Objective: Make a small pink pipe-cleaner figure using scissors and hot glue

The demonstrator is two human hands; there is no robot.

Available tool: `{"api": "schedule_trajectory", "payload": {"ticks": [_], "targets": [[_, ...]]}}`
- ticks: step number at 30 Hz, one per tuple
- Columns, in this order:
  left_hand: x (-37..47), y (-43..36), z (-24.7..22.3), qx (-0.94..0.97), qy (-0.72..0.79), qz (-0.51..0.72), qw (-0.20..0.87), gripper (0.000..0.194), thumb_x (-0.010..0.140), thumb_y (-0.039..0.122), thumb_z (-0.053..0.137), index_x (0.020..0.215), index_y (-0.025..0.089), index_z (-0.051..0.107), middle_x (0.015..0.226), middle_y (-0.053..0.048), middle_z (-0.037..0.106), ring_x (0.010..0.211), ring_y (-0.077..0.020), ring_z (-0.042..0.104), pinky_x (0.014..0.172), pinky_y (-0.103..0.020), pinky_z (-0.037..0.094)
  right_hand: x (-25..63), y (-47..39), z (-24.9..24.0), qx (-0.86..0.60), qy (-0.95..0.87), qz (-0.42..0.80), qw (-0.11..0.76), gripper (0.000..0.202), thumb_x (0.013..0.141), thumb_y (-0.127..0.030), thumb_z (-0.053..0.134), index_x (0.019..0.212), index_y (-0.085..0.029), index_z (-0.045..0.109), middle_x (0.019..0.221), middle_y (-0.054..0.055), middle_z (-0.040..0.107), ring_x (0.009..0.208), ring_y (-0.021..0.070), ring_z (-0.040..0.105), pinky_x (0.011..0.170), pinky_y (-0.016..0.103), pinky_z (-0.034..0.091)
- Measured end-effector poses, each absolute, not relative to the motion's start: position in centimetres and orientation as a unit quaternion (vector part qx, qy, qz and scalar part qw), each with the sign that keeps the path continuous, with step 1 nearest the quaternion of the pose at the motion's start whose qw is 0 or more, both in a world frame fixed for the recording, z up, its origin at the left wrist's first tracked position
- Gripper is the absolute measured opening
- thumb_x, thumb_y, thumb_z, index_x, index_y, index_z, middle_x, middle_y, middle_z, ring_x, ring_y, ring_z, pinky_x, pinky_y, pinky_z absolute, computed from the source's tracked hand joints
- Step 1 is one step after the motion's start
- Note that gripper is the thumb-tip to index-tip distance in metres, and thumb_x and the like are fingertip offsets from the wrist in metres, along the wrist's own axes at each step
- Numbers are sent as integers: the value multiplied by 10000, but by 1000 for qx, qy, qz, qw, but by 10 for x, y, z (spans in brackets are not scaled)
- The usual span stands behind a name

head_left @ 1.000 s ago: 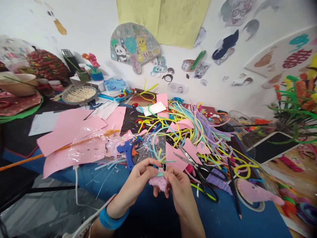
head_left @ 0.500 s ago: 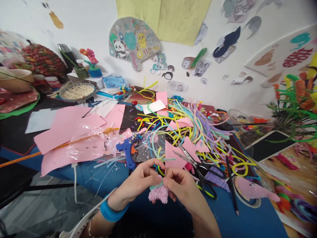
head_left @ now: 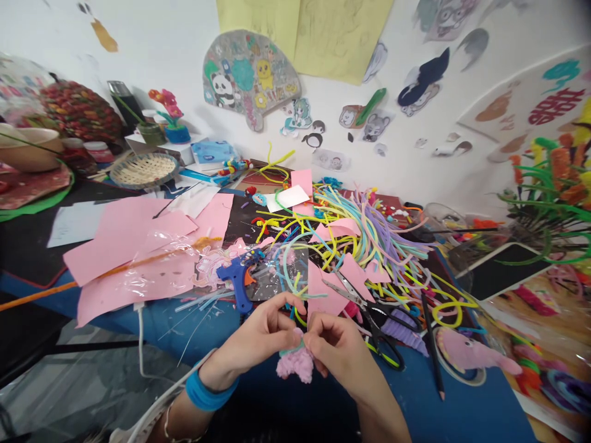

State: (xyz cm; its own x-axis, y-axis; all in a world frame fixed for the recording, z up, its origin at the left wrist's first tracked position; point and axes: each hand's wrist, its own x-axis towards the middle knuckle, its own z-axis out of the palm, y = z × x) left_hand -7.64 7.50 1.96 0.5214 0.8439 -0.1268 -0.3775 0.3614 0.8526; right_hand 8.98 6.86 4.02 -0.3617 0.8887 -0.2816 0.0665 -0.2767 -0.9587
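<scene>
A small fluffy pink piece (head_left: 295, 364) with a pale green band hangs between my hands at the front edge of the blue table. My left hand (head_left: 265, 329), with a blue band at the wrist, pinches its top from the left. From the right, the closed fingertips of my right hand (head_left: 335, 344) meet at the same top part. Those fingertips hide what exactly they grip there. Just behind my left hand lies a blue glue gun (head_left: 237, 284). Scissors (head_left: 369, 307) rest behind and right of my right hand.
Pink sheets (head_left: 133, 240) cover the table's left. A heap of coloured pipe cleaners (head_left: 364, 227) spreads behind my hands. On the right are a black pencil (head_left: 433, 351), a roll of tape with a pink piece (head_left: 471, 354), and a tablet (head_left: 503, 271).
The fluffy pink piece has tilted slightly, its lower edge a little lower. Both hands keep their pinch and have hardly moved.
</scene>
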Motion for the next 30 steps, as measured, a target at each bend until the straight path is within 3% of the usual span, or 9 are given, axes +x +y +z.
{"api": "schedule_trajectory", "payload": {"ticks": [5, 9, 14, 17, 22, 30], "targets": [[-75, 72, 23, 406, 308, 387, 769, 274, 864, 364, 610, 1049, 189, 507, 540, 60, 560, 385, -87, 529, 373, -152, 398, 93, 67, 35, -455, -505, 646, 346, 289, 765, -339, 608, 575, -199, 442, 462, -73, 448, 367, 52, 377, 374, 182, 280], [-79, 67, 26, 433, 312, 400, 745, 371, 876, 453, 577, 1121, 182, 515, 666, 14, 622, 466, -110, 614, 436, -178, 456, 94, 63, 32, -468, -513, 591, 410, 281, 793, -313, 595, 578, -196, 457, 522, -62, 441, 426, 72, 408, 421, 204, 321], [-82, 62, 28, 480, 366, 388, 697, 255, 847, 402, 632, 876, 150, 598, 699, 0, 641, 512, -93, 597, 509, -192, 455, 91, 56, 31, -471, -557, 470, 497, 244, 815, -232, 593, 589, -190, 509, 602, -36, 468, 559, 106, 462, 526, 224, 380], [-81, 60, 33, 501, 409, 393, 654, 229, 857, 360, 619, 783, 143, 619, 672, -9, 660, 557, -112, 613, 567, -212, 481, 92, 53, 30, -473, -567, 461, 492, 201, 836, -229, 579, 639, -191, 562, 637, -21, 508, 587, 118, 491, 541, 229, 396], [-81, 57, 37, 557, 465, 382, 572, 195, 860, 335, 609, 816, 151, 659, 714, -33, 705, 649, -161, 652, 636, -246, 506, 96, 53, 26, -490, -569, 471, 464, 91, 845, -265, 601, 796, -204, 647, 764, 5, 586, 695, 142, 556, 612, 236, 440], [-81, 58, 36, 621, 466, 374, 507, 182, 855, 292, 605, 789, 147, 692, 757, -37, 722, 699, -156, 641, 668, -229, 484, 100, 56, 22, -479, -587, 503, 416, 192, 879, -312, 579, 743, -186, 632, 728, 1, 561, 698, 141, 534, 640, 249, 421]]}}
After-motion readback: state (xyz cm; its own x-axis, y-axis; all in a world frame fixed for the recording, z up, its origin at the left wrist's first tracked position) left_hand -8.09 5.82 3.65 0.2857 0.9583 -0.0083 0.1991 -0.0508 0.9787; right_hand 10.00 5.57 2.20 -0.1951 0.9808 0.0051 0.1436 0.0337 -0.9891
